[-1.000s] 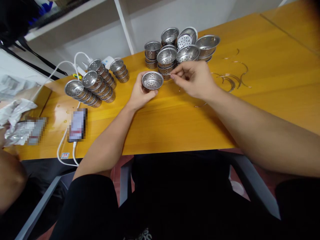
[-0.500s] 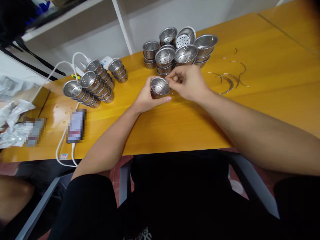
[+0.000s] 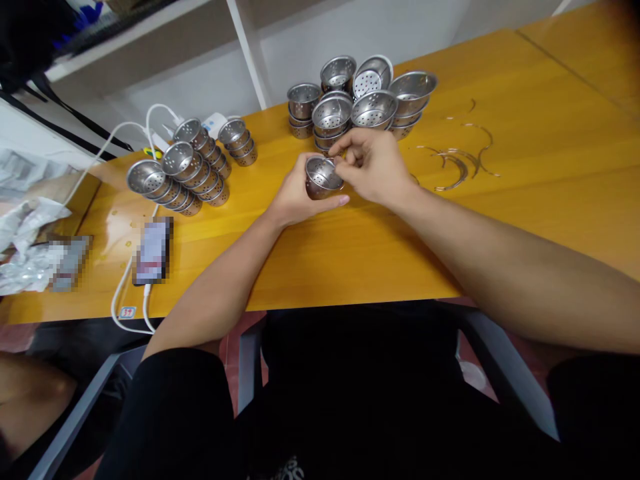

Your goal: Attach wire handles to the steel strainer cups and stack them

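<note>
A perforated metal strainer basket [image 3: 323,179] sits tilted in my left hand [image 3: 293,193], whose fingers wrap its side and whose thumb stretches along the near side. My right hand [image 3: 373,163] pinches at the basket's right rim. Between its fingertips there seems to be a thin wire handle, mostly hidden, with a fine line crossing the basket opening. Just behind my hands stand stacked strainer baskets [image 3: 332,115], some with a wire across the top. To the right of my right hand, several loose curved wires [image 3: 457,167] lie on the wooden table [image 3: 320,267].
More stacked strainer baskets [image 3: 180,160] stand at the left. Nearer me lies a phone [image 3: 153,250] with a white cable [image 3: 117,293]. Plastic bags [image 3: 30,260] and a cardboard box [image 3: 83,200] are at the far left. A shelf wall [image 3: 250,57] borders the table's back.
Both hands and the basket have shifted slightly to the right. My right fingers stay pinched at the rim, and a thin line shows more clearly across the basket.
</note>
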### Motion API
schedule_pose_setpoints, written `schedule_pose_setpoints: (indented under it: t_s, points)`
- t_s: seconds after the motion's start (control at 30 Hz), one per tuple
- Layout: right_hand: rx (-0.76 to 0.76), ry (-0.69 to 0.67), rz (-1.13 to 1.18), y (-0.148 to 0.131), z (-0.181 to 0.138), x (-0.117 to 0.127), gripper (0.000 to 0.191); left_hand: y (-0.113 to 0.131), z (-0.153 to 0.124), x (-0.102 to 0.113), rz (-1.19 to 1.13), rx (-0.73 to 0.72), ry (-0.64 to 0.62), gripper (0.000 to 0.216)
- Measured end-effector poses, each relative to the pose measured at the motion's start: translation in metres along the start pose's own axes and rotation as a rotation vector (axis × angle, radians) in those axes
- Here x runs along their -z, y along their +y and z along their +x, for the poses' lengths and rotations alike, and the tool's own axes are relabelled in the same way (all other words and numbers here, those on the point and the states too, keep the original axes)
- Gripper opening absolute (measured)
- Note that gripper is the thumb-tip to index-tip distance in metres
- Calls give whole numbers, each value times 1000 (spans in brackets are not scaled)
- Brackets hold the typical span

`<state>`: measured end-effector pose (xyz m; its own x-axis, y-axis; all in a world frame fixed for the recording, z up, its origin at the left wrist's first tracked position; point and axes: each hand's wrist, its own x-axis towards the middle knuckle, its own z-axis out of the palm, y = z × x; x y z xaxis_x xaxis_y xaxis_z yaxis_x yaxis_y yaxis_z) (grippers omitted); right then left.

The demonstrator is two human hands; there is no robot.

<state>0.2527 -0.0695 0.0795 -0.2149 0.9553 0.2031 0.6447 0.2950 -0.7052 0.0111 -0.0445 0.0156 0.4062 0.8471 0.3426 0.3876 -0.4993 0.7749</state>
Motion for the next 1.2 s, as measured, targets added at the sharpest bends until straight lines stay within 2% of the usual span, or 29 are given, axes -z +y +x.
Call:
schedule_pose_setpoints:
  t_s: [0.13,0.27,0.37,0.57,0.67,0.77,0.87,1.03,1.2]
  points:
    - [6,-21,16,-2,0,-1,52,-1,-1,1,-7,10,-4,98]
    - [44,-23,90,-1,-1,2,51,-11,0,1,3,-49,-15,99]
    - [94,-78,182,3,-2,10,61,-20,1,4,-10,-85,-18,96]
    - [169,-229,288,6,-3,21,85,-29,4,9,-64,-58,-52,100]
    - [215,-212,350,10,1,15,85,-32,6,7,-40,-107,-48,102]
    - [292,-175,519,17,7,4,86,-39,9,4,-7,-171,-46,97]
    - [291,-175,644,25,12,-2,83,-45,11,2,-1,-246,-62,93]
    - [289,-158,667,27,12,-4,73,-45,11,2,24,-282,-61,85]
    - [281,-142,630,28,11,-8,73,-41,9,3,65,-265,-49,82]
